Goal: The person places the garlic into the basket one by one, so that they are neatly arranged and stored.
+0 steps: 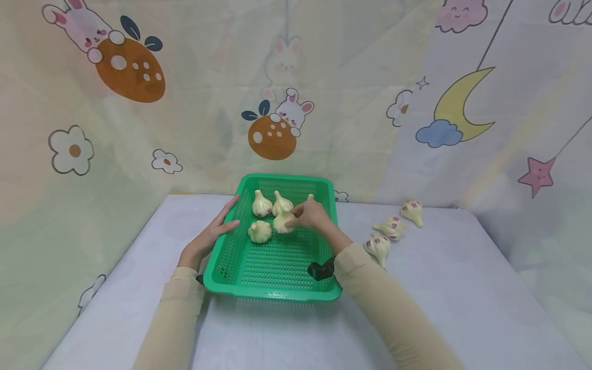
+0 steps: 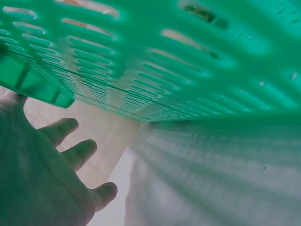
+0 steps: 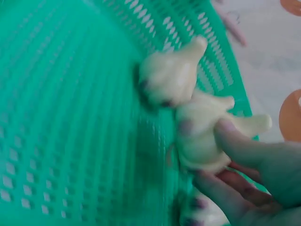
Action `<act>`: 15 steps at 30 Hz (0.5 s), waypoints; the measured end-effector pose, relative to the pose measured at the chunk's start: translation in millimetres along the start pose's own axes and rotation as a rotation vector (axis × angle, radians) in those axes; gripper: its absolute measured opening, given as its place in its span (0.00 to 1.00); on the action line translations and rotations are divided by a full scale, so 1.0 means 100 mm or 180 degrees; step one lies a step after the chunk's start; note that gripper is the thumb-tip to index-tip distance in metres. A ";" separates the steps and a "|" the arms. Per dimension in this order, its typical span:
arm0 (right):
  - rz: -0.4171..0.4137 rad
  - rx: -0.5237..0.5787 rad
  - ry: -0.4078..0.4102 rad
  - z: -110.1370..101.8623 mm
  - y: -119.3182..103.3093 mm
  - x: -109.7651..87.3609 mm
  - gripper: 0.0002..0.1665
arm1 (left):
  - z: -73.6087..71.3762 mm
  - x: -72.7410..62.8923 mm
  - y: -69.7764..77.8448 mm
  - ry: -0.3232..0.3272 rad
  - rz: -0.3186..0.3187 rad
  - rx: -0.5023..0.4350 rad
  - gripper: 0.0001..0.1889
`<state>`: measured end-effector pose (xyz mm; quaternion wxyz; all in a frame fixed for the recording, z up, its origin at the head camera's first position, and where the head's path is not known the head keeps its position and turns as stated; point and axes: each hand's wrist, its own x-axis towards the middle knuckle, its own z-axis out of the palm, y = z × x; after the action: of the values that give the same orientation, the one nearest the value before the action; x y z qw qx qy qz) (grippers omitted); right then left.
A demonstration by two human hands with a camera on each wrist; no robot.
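Note:
A green plastic basket [image 1: 287, 294] with perforated walls stands on the table. Inside, my right hand [image 1: 311, 215] pinches a garlic bulb [image 1: 283, 223] between thumb and fingers; the right wrist view shows this bulb [image 3: 204, 149] too. Around it in the basket are a bulb at the back left [image 1: 261, 205], one just behind it [image 1: 281, 201] and one nearer the front [image 1: 260, 232]. Another pale tip [image 1: 311, 197] peeks out behind the hand. My left hand [image 1: 209, 237] touches the basket's left rim, its fingers [image 2: 80, 153] straight and spread outside the wall.
Three garlic bulbs with reddish marks lie on the table right of the basket: a far one [image 1: 411, 211], a middle one [image 1: 390, 227] and a near one [image 1: 378, 247]. A patterned cloth [image 1: 351, 103] hangs behind the white table [image 1: 444, 288].

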<state>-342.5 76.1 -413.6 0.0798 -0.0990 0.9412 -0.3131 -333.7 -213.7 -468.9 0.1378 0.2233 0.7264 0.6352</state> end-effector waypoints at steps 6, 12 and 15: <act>-0.0051 -0.0081 -0.0001 0.05 0.09 0.02 0.23 | -0.02 0.00 -0.02 0.0009 0.0004 0.0015 0.34; -0.0064 -0.0105 0.0032 0.08 0.11 0.03 0.23 | -0.01 0.01 -0.03 0.0009 0.0047 0.0031 0.34; -0.0070 -0.0093 0.0044 0.09 0.11 0.03 0.22 | -0.01 0.01 -0.03 0.0016 0.0040 0.0031 0.34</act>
<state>-345.1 78.4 -427.7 0.0684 -0.1083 0.9450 -0.3008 -335.8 -214.6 -471.6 0.1309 0.2270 0.7284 0.6331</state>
